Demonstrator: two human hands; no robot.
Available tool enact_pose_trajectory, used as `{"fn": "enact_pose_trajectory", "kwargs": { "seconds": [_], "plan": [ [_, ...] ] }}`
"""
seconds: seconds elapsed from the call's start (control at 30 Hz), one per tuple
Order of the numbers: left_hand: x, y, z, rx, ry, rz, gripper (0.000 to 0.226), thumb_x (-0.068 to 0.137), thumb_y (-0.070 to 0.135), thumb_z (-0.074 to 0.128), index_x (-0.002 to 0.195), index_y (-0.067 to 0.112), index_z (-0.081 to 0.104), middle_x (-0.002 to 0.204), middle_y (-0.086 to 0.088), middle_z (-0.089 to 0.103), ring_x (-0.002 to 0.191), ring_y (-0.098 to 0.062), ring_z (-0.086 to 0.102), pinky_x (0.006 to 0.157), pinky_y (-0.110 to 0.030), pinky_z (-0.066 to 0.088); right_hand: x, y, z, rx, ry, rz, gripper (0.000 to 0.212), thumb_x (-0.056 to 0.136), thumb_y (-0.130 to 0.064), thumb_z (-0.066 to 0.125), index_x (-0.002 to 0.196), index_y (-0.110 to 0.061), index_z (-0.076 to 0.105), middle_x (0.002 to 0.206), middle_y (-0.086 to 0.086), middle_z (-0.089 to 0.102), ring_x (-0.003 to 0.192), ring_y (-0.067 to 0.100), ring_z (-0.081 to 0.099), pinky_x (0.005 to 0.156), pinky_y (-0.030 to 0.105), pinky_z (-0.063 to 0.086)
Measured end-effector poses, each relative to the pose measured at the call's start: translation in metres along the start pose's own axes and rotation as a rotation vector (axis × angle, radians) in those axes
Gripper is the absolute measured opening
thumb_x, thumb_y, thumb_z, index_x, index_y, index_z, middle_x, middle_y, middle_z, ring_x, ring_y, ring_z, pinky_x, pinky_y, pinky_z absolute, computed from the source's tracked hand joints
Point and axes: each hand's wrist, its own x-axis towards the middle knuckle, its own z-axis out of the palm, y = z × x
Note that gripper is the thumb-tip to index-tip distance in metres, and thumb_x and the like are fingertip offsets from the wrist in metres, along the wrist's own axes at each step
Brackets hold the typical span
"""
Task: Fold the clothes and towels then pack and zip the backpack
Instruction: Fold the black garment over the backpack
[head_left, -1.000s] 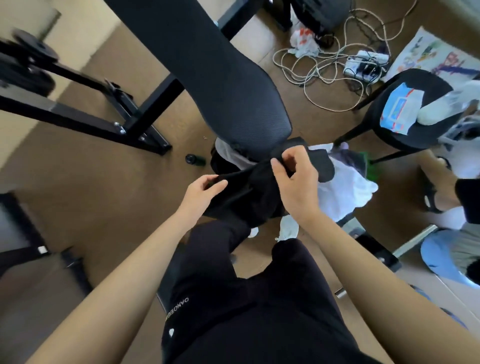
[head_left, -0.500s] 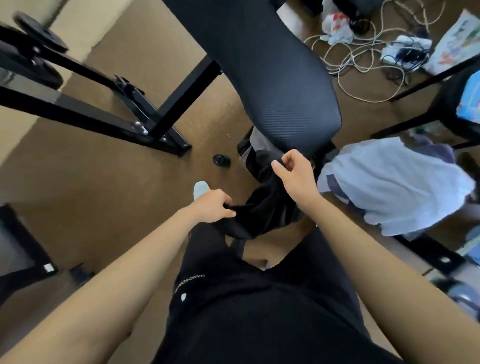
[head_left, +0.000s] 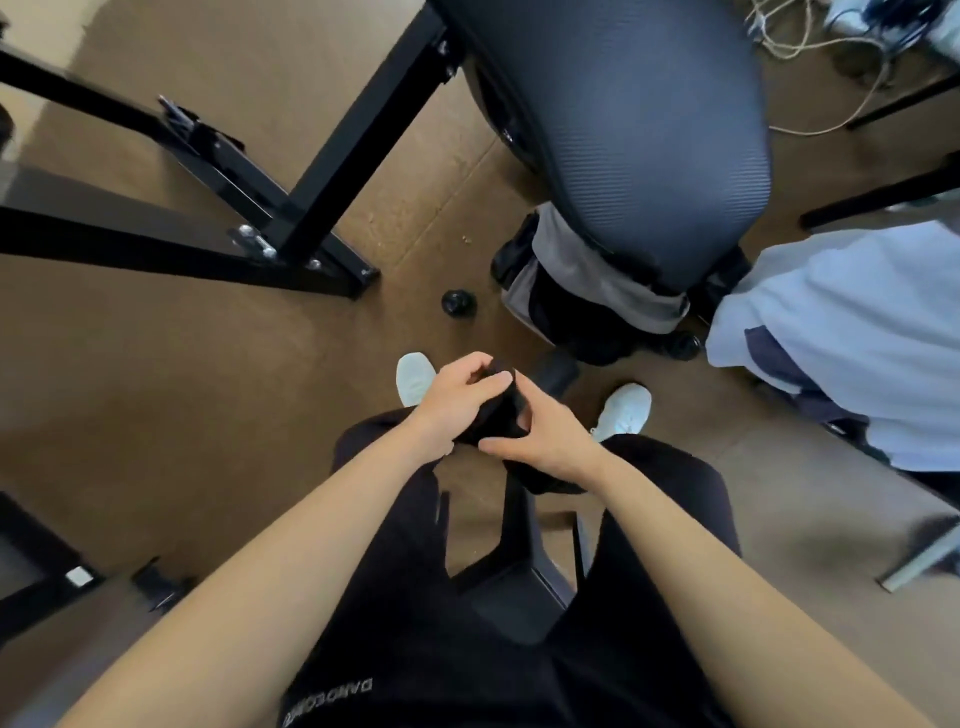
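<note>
Both hands are at ctr of frame, just below the middle, close together on a black garment (head_left: 500, 415) bunched up small btw them. L hand (head_left: 454, 402) sits upper left of the bundle, fingers curled over its top end, thumb pressed on the cloth: firm grip, not open at all. R hand (head_left: 548, 441) is lower right, touching the L one, fingers wrapped round the bundle w/ thumb lying across toward the left, also closed tight on it. More of the garment hangs under my R wrist, dark against my black trousers (head_left: 665, 493), so its edges are hard to tell

Grey-black bag (head_left: 582, 280) sits on the floor above & right of ctr, tucked under the end of a dark padded bench (head_left: 649, 130) that fills top ctr. Can't tell if the bag is zipped. Pale blue clothes (head_left: 852, 332) w/ a darker blue patch are heaped at the right edge, just beside the bag, apart from my hands

My white shoes: one (head_left: 414, 376) just left of L hand, other (head_left: 626, 410) right of R hand. Small black round thing (head_left: 459, 303) lies on the brown floor (head_left: 156, 389) above L hand, left of the bag. Black metal frame (head_left: 296, 208) runs across upper left. Tangle of pale cables (head_left: 800, 47) in top right corner. Black seat (head_left: 519, 597) shows btw my legs, bottom ctr
</note>
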Motion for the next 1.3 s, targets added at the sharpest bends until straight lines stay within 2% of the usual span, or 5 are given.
{"fn": "enact_pose_trajectory", "kwargs": {
  "seconds": [0.23, 0.7, 0.8, 0.97, 1.3],
  "plan": [
    [0.08, -0.055, 0.0, -0.018, -0.055, 0.212, 0.055, 0.075, 0.027, 0.08, 0.128, 0.028, 0.065, 0.129, 0.001, 0.066, 0.123, -0.017, 0.062, 0.106, -0.039, 0.051, 0.072, 0.1, 0.01, 0.128, 0.088, 0.076, 0.004, 0.095, -0.019, 0.068, 0.097, -0.02, 0.071, 0.096, 0.0, 0.075, 0.092, 0.016, 0.07, 0.088, 0.043, 0.054],
    [0.069, -0.156, 0.028, 0.246, -0.128, 0.509, 0.098, 0.07, 0.057, 0.075, 0.156, 0.042, 0.032, 0.169, 0.006, 0.022, 0.155, -0.016, 0.024, 0.126, -0.049, 0.024, 0.046, 0.13, 0.031, 0.906, 0.221, -0.209, 0.033, 0.106, -0.019, 0.051, 0.136, -0.008, 0.058, 0.13, 0.012, 0.069, 0.119, 0.029, 0.067, 0.105, 0.046, 0.051],
    [0.037, -0.164, 0.041, 0.326, -0.099, 0.67, 0.106, 0.07, 0.056, 0.082, 0.159, 0.047, 0.023, 0.171, 0.013, 0.004, 0.157, -0.01, 0.012, 0.125, -0.038, 0.023, 0.018, 0.124, 0.034, 0.885, 0.217, -0.328, 0.029, 0.108, -0.016, 0.046, 0.131, -0.01, 0.061, 0.127, 0.011, 0.071, 0.116, 0.028, 0.068, 0.099, 0.044, 0.055],
    [0.007, -0.158, 0.072, 0.435, 0.135, 0.938, 0.078, 0.082, 0.017, 0.086, 0.148, 0.02, 0.045, 0.137, 0.008, 0.059, 0.123, 0.003, 0.052, 0.101, -0.008, 0.04, -0.022, 0.108, 0.036, 0.823, 0.251, -0.421, 0.017, 0.105, -0.011, 0.051, 0.117, -0.012, 0.062, 0.104, 0.011, 0.071, 0.091, 0.026, 0.07, 0.075, 0.038, 0.062],
    [-0.029, -0.127, 0.057, -0.233, 0.107, 0.799, 0.028, 0.104, 0.011, 0.056, 0.13, 0.005, 0.065, 0.123, -0.008, 0.073, 0.111, -0.02, 0.071, 0.093, -0.032, 0.058, -0.064, 0.136, 0.031, 0.004, 0.557, -0.471, 0.063, 0.088, -0.012, 0.077, 0.144, -0.02, 0.049, 0.114, 0.0, 0.066, 0.098, 0.014, 0.066, 0.08, 0.022, 0.052]
  ]
}}
